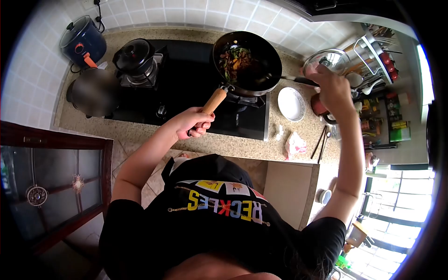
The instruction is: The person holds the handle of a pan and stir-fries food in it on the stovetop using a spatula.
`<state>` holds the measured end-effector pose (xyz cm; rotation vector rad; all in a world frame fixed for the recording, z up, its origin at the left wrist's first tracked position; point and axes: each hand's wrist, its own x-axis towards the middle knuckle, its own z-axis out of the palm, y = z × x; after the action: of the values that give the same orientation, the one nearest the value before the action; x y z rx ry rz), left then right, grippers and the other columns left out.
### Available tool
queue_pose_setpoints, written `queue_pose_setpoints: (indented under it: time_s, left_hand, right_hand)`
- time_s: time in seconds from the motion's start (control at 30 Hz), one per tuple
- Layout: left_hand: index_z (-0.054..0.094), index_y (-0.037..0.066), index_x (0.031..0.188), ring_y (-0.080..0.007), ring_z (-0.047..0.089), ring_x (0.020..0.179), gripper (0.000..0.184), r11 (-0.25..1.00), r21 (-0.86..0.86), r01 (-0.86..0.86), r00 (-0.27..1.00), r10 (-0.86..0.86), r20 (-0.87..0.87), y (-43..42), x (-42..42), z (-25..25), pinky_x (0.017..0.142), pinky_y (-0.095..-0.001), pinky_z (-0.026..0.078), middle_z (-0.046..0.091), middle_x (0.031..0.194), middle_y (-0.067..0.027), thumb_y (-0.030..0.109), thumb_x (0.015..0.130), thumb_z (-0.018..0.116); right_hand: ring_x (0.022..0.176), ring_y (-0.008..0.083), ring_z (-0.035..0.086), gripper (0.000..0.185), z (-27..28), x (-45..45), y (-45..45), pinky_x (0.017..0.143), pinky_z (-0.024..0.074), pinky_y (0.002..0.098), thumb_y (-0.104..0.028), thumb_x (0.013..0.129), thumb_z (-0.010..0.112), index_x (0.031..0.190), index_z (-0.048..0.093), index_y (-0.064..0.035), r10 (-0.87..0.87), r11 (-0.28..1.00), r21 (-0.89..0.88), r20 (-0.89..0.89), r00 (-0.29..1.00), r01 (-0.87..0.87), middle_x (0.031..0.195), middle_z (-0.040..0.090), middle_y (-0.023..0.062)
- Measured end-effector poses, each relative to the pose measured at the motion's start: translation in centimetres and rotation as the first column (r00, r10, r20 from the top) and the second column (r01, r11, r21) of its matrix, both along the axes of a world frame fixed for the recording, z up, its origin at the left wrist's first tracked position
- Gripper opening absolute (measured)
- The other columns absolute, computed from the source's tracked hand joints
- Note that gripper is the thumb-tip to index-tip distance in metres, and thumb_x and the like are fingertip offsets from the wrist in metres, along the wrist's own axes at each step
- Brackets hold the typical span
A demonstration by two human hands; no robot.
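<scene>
My left hand is closed round the wooden handle of a black wok, which sits over the right side of the stove. Cooked food with green and reddish-brown pieces lies in the left part of the wok. To the right of it, my right hand grips a dark-handled spatula. The spatula reaches left over the wok's rim, and its far end is hard to make out inside the dark pan. Just below the spatula, a white plate rests on the counter.
A lidded black pot stands on the left burner, with a blue cooker behind it. Near the counter's front right lie a plastic bag and dark chopsticks. A glass lid and a utensil rack are at the back right.
</scene>
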<state>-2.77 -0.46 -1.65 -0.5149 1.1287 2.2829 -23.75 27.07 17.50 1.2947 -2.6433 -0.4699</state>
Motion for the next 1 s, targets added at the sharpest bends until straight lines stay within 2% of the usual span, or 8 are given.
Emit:
queue_pose_setpoints:
  time_s: [0.07, 0.13, 0.17, 0.27, 0.53, 0.7, 0.8, 1.0]
  left_hand:
    - [0.047, 0.008, 0.095, -0.0029, 0.033, 0.043, 0.012, 1.000, 0.001, 0.000, 1.000, 0.000, 0.000, -0.1, 0.0, 0.1, 0.035, -0.0162, 0.020, 0.042, 0.063, 0.0031, 0.012, 0.087, 0.055]
    - [0.047, 0.008, 0.096, -0.0029, 0.033, 0.043, 0.012, 1.000, 0.003, 0.005, 1.000, -0.005, 0.000, -0.1, 0.1, 0.0, 0.035, -0.0161, 0.020, 0.042, 0.063, 0.0030, 0.012, 0.088, 0.055]
    - [0.047, 0.008, 0.096, -0.0029, 0.033, 0.043, 0.012, 1.000, 0.003, 0.001, 1.000, -0.001, 0.002, -0.1, 0.1, -0.1, 0.035, -0.0162, 0.020, 0.042, 0.063, 0.0030, 0.012, 0.088, 0.055]
    - [0.047, 0.008, 0.096, -0.0030, 0.033, 0.043, 0.011, 1.000, 0.019, 0.000, 1.000, 0.001, -0.009, -0.2, 0.0, -0.4, 0.035, -0.0163, 0.020, 0.043, 0.062, 0.0029, 0.012, 0.088, 0.054]
    - [0.048, 0.008, 0.095, -0.0030, 0.035, 0.043, 0.010, 1.000, -0.006, 0.009, 1.000, -0.009, -0.015, -0.1, 0.0, -0.3, 0.035, -0.0162, 0.020, 0.044, 0.063, 0.0028, 0.013, 0.089, 0.054]
    - [0.047, 0.009, 0.089, -0.0040, 0.034, 0.044, 0.009, 0.999, 0.005, -0.046, 0.999, 0.046, -0.001, 0.5, 0.1, 0.1, 0.034, -0.0168, 0.021, 0.043, 0.062, 0.0023, 0.012, 0.087, 0.056]
    - [0.047, 0.009, 0.089, -0.0039, 0.035, 0.044, 0.009, 0.998, 0.044, -0.052, 0.999, 0.052, -0.004, 0.4, 0.2, -0.3, 0.034, -0.0170, 0.021, 0.043, 0.061, 0.0022, 0.011, 0.086, 0.056]
    - [0.047, 0.009, 0.089, -0.0036, 0.034, 0.044, 0.010, 0.998, 0.061, -0.022, 1.000, 0.023, -0.015, 0.2, 0.1, -0.2, 0.035, -0.0173, 0.021, 0.043, 0.061, 0.0019, 0.010, 0.086, 0.056]
  right_hand:
    - [0.083, 0.0265, 0.066, 0.043, 0.2, 0.1, 0.2, 0.069, 0.0546, 0.0359, 0.001, 0.077, 0.052, 0.112, 0.061, -0.0217, 0.110, 0.994, 0.024, -0.028, 0.994, -0.109, 0.110, 0.060, 0.0050]
    - [0.081, 0.0253, 0.067, 0.042, -2.1, 1.3, -1.6, 0.064, 0.0554, 0.0348, 0.002, 0.076, 0.055, 0.113, 0.061, -0.0181, 0.017, 0.930, 0.365, -0.175, 0.984, 0.049, 0.109, 0.059, 0.0075]
    - [0.082, 0.0284, 0.065, 0.021, -4.0, 1.4, -2.0, 0.065, 0.0544, 0.0326, -0.005, 0.079, 0.054, 0.096, 0.064, -0.0114, -0.041, 0.980, 0.181, -0.191, 0.981, 0.077, 0.095, 0.061, 0.0082]
    - [0.080, 0.0304, 0.065, 0.030, -8.4, -1.4, -0.4, 0.067, 0.0539, 0.0374, -0.003, 0.077, 0.054, 0.103, 0.064, -0.0141, -0.026, 0.992, -0.125, -0.096, 0.995, 0.014, 0.096, 0.060, 0.0102]
    - [0.081, 0.0309, 0.063, 0.033, -0.9, 5.4, -1.2, 0.072, 0.0504, 0.0388, -0.001, 0.077, 0.058, 0.108, 0.064, -0.0100, 0.086, 0.989, -0.143, 0.341, 0.936, -0.038, 0.092, 0.063, 0.0126]
    - [0.072, 0.0311, 0.065, 0.032, -8.9, 5.4, -5.6, 0.062, 0.0528, 0.0356, -0.002, 0.080, 0.053, 0.110, 0.058, -0.0096, -0.098, 0.992, -0.077, -0.035, 0.995, 0.095, 0.086, 0.061, 0.0132]
    - [0.079, 0.0369, 0.063, 0.014, -7.0, 1.0, -4.0, 0.071, 0.0511, 0.0416, -0.010, 0.078, 0.058, 0.089, 0.062, -0.0021, -0.085, 0.947, -0.279, 0.257, 0.963, 0.158, 0.087, 0.063, 0.0185]
    - [0.088, 0.0385, 0.061, 0.018, -3.3, -0.6, -1.8, 0.086, 0.0454, 0.0429, -0.012, 0.078, 0.060, 0.092, 0.066, -0.0024, -0.174, 0.896, -0.381, 0.168, 0.970, 0.227, 0.090, 0.065, 0.0199]
